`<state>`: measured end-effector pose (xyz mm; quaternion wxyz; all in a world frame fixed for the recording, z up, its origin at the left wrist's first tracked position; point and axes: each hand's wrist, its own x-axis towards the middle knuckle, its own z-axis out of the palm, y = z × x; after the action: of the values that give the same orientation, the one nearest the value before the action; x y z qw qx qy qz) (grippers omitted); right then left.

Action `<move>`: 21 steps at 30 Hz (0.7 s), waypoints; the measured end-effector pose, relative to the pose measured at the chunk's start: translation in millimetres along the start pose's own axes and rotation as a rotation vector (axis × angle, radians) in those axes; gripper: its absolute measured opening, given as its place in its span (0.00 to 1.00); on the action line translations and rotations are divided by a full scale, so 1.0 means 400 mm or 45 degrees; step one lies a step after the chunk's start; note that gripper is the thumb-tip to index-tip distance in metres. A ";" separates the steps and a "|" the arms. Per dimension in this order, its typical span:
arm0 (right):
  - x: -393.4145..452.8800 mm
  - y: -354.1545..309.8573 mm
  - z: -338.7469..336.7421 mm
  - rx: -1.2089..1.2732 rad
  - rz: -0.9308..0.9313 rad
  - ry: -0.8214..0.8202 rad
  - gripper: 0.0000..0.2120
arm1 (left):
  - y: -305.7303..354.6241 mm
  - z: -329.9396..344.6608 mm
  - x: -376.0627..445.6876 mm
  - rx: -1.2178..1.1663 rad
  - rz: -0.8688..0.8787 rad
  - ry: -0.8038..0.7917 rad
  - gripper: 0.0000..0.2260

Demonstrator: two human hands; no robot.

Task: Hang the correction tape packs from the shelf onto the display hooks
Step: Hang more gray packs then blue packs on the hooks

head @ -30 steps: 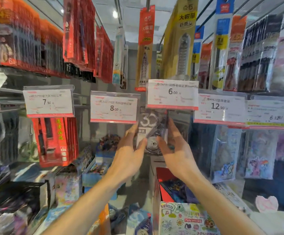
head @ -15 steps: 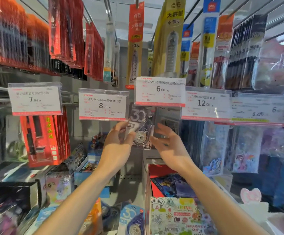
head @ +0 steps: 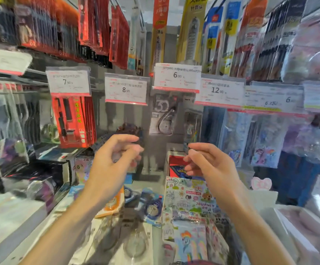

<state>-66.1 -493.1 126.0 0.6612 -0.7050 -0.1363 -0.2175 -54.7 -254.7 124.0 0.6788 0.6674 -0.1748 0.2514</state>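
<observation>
Correction tape pack in clear plastic with a grey "30" card [head: 162, 116] hangs on the hook right under the white 6.00 price tag [head: 177, 77], well above both hands. Left hand [head: 113, 163] and right hand [head: 210, 165] sit below it, fingers loosely curled, holding nothing as far as I can tell, it's pretty blurry. More blue-and-white tape packs [head: 152, 207] lie on the shelf below.

Correction tape pack [head: 162, 116] hangs under the 6.00 price tag [head: 176, 77], above and between left hand [head: 111, 169] and right hand [head: 211, 167]. More packs [head: 151, 207] lie on the shelf below the hands.
</observation>
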 end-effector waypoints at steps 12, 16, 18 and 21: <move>-0.122 0.030 0.200 -0.023 0.117 0.030 0.05 | -0.055 -0.253 -0.073 -0.063 -0.067 0.006 0.07; -0.125 0.059 0.312 -0.077 0.123 0.086 0.05 | -0.100 -0.391 -0.042 -0.040 -0.096 -0.035 0.06; -0.122 0.074 0.369 -0.114 0.129 0.099 0.06 | -0.127 -0.463 -0.020 -0.013 -0.116 -0.066 0.05; -0.120 0.097 0.442 -0.152 0.167 0.134 0.05 | -0.169 -0.551 0.010 0.045 -0.142 -0.119 0.06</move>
<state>-66.9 -316.8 63.1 0.6370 -0.7381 -0.0417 -0.2184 -34.4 -34.0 60.5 0.6710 0.6990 -0.1644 0.1847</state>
